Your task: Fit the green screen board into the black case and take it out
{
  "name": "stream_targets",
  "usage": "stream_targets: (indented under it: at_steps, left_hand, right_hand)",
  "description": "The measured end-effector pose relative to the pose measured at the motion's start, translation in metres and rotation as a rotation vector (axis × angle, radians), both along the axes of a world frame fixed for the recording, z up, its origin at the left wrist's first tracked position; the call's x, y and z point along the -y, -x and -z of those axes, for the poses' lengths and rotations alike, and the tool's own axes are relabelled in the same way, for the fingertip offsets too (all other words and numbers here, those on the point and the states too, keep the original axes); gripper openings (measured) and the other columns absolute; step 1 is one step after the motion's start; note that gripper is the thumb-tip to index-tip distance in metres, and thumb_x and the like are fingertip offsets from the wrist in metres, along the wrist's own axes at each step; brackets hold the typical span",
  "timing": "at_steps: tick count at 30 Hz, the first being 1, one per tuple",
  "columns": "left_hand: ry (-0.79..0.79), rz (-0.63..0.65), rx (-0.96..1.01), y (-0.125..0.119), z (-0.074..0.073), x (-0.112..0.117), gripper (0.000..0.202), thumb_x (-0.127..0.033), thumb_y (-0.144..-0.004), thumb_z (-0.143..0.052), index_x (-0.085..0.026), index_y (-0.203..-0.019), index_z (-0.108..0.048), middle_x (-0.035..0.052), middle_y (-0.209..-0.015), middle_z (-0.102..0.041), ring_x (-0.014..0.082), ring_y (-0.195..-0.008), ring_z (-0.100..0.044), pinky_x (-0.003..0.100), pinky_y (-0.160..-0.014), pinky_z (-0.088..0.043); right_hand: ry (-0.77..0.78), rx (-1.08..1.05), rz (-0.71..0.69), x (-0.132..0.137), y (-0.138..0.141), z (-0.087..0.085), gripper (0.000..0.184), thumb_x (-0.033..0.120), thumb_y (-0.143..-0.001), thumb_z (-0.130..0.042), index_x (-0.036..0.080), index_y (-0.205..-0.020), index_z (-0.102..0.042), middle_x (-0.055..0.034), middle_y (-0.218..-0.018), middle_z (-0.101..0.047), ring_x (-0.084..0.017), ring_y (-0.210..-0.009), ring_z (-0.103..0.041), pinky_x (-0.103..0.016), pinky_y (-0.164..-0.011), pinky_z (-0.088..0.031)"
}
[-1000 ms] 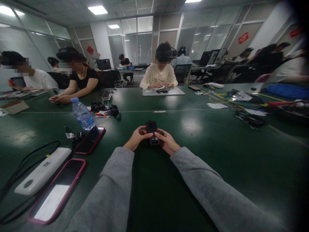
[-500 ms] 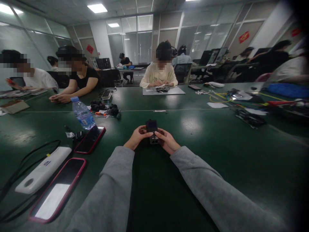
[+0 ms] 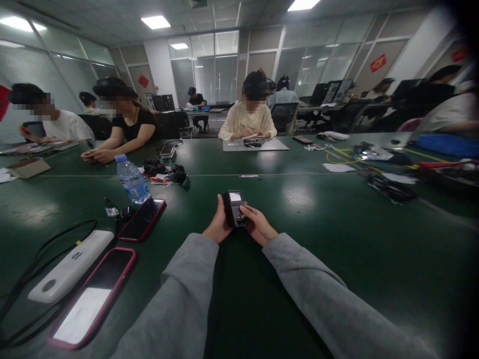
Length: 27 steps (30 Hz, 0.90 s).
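Black handheld device [image 3: 234, 206] is held over the green table [image 3: 355, 224], well short of its far edge, with tabletop stretching away rightward. The left hand [image 3: 219, 222] cups one side; the right hand [image 3: 259, 225] grips the other, thumb on the front. Leftward, a white case [image 3: 67, 270] bears perhaps "10".

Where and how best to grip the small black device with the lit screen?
Probably by the long side edges of the black device, left hand from the left, right hand from the right: its body is boxy, and this leaves the lit screen uncovered.
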<state>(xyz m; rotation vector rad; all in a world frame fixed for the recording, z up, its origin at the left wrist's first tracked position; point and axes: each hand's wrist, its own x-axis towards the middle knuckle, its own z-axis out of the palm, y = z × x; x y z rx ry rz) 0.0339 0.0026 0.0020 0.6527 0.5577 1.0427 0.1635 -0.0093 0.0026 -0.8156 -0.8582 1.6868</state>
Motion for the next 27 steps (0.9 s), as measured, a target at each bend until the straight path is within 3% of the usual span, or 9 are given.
stream_targets:
  at_steps: [4, 8, 13, 16, 22, 27]
  left_hand:
    - [0.044, -0.057, 0.067, 0.0, 0.006, -0.002, 0.075, -0.08, -0.07, -0.036, -0.02, -0.108, -0.06, 0.0097, -0.107, -0.065, 0.0257, -0.104, -0.058, 0.04, -0.088, -0.045]
    - [0.043, -0.113, 0.054, 0.005, 0.012, -0.006, 0.076, -0.082, -0.069, -0.033, -0.021, -0.105, -0.06, 0.0083, -0.108, -0.064, 0.0251, -0.102, -0.058, 0.04, -0.086, -0.046]
    - [0.086, -0.114, 0.043, 0.007, 0.015, -0.01, 0.084, -0.086, -0.063, -0.034, -0.017, -0.102, -0.061, 0.0123, -0.095, -0.065, 0.0281, -0.099, -0.058, 0.041, -0.086, -0.046]
    - [0.139, -0.116, 0.055, 0.008, 0.015, -0.011, 0.083, -0.085, -0.063, -0.035, -0.015, -0.1, -0.06, 0.0124, -0.09, -0.065, 0.0282, -0.096, -0.059, 0.04, -0.085, -0.046]
    - [0.156, -0.087, 0.076, 0.011, 0.013, -0.008, 0.079, -0.084, -0.065, -0.037, -0.016, -0.098, -0.06, 0.0103, -0.088, -0.065, 0.0263, -0.095, -0.06, 0.038, -0.085, -0.047]
    - [0.158, -0.091, 0.08, 0.011, 0.013, -0.008, 0.08, -0.083, -0.065, -0.038, -0.015, -0.101, -0.059, 0.0114, -0.091, -0.065, 0.0262, -0.097, -0.06, 0.037, -0.085, -0.047]
  right_hand:
    - [-0.105, 0.158, 0.057, -0.001, 0.01, 0.008, 0.051, 0.048, -0.066, -0.075, 0.017, -0.104, -0.059, -0.0044, -0.103, -0.061, -0.015, -0.091, -0.058, -0.025, -0.079, -0.047]
    - [-0.35, 0.427, 0.179, 0.002, 0.018, 0.015, 0.047, 0.053, -0.078, -0.062, 0.017, -0.108, -0.054, -0.0059, -0.108, -0.057, -0.016, -0.101, -0.053, -0.029, -0.092, -0.042]
    - [-0.774, 0.816, 0.398, 0.016, 0.021, 0.007, 0.043, 0.045, -0.086, -0.053, 0.017, -0.119, -0.048, -0.0107, -0.118, -0.046, -0.02, -0.112, -0.045, -0.036, -0.097, -0.039]
    - [-0.928, 1.022, 0.467, 0.026, 0.023, 0.0, 0.043, 0.041, -0.087, -0.052, 0.018, -0.122, -0.045, -0.012, -0.124, -0.041, -0.023, -0.119, -0.038, -0.042, -0.102, -0.034]
    - [-1.068, 1.262, 0.447, 0.038, 0.027, -0.005, 0.047, 0.038, -0.089, -0.049, 0.02, -0.13, -0.038, -0.0108, -0.134, -0.035, -0.025, -0.125, -0.032, -0.043, -0.104, -0.029]
    - [-1.09, 1.362, 0.39, 0.036, 0.027, -0.003, 0.04, 0.037, -0.09, -0.047, 0.021, -0.127, -0.044, -0.0092, -0.133, -0.037, -0.025, -0.127, -0.031, -0.042, -0.104, -0.028]
